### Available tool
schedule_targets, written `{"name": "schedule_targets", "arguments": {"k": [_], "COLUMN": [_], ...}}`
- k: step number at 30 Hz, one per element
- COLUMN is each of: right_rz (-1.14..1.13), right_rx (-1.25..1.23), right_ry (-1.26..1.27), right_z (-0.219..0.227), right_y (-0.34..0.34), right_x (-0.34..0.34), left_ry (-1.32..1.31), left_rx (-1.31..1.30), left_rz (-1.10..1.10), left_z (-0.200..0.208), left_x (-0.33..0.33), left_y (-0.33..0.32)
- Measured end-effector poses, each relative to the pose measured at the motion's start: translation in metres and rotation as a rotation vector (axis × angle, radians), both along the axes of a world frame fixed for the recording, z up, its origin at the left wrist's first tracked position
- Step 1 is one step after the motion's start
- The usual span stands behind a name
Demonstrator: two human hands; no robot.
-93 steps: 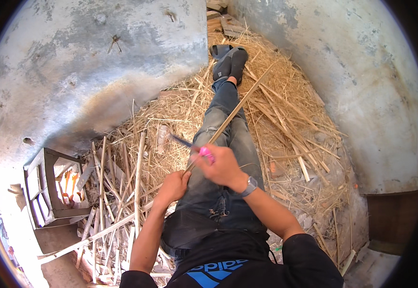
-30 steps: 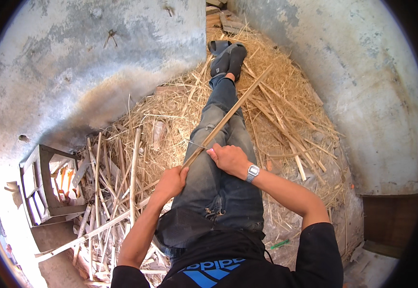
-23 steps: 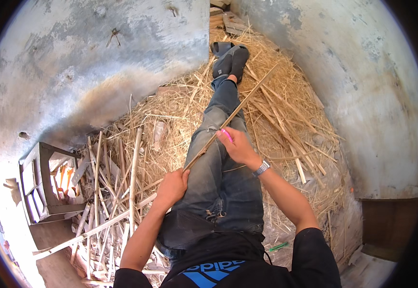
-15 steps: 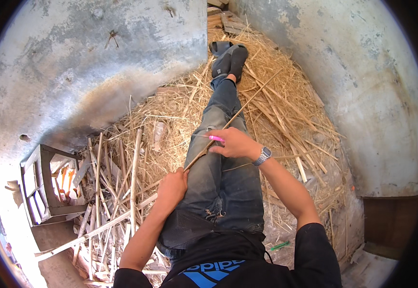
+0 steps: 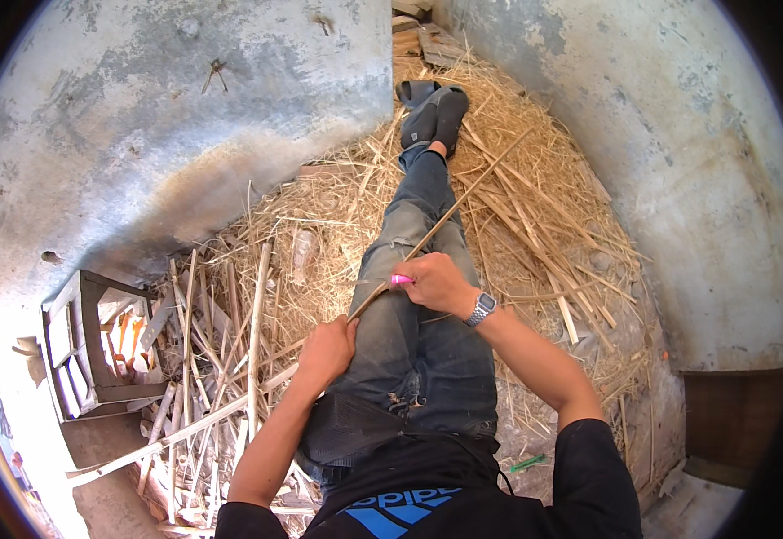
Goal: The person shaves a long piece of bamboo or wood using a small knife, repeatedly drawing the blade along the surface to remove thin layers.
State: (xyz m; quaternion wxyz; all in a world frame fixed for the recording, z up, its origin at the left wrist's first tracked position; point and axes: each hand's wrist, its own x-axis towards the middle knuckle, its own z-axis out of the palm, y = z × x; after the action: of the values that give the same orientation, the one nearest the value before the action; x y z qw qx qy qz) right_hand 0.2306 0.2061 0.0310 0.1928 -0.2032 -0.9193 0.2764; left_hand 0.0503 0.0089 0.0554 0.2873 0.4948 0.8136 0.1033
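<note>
A long, thin wooden stick lies slantwise over my outstretched legs, its far end up to the right over the straw. Its near end is gripped by my left hand, fingers closed, above my left thigh. In my closed right hand is a small knife with a pink handle. The thin blade points left and meets the stick a short way beyond my left hand. My right fingers hide part of the handle and of the stick.
Loose sticks pile up at the left beside a dark wooden frame. Split strips lie on straw at the right. A small green object is near my right elbow. Worn walls rise on both sides.
My right hand has drawn the knife slightly down along the stick toward my body, and its wrist has turned. My left hand keeps its grip in nearly the same place.
</note>
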Motion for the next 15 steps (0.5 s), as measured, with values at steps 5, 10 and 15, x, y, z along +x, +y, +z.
{"name": "schedule_targets", "arguments": {"k": [5, 10, 15], "right_rz": [-0.075, -0.151, -0.036], "right_rx": [-0.521, -0.606, -0.179], "right_ry": [0.186, 0.121, 0.172], "right_z": [-0.011, -0.005, 0.023], "right_y": [-0.006, -0.01, -0.053], "right_x": [-0.003, -0.007, -0.016], "left_ry": [-0.117, -0.111, -0.003], "left_rx": [0.044, 0.018, -0.019], "left_rz": [-0.052, -0.048, 0.001], "left_z": [-0.009, -0.005, -0.013], "left_x": [-0.011, -0.011, -0.001], "left_y": [0.001, 0.004, 0.007]}}
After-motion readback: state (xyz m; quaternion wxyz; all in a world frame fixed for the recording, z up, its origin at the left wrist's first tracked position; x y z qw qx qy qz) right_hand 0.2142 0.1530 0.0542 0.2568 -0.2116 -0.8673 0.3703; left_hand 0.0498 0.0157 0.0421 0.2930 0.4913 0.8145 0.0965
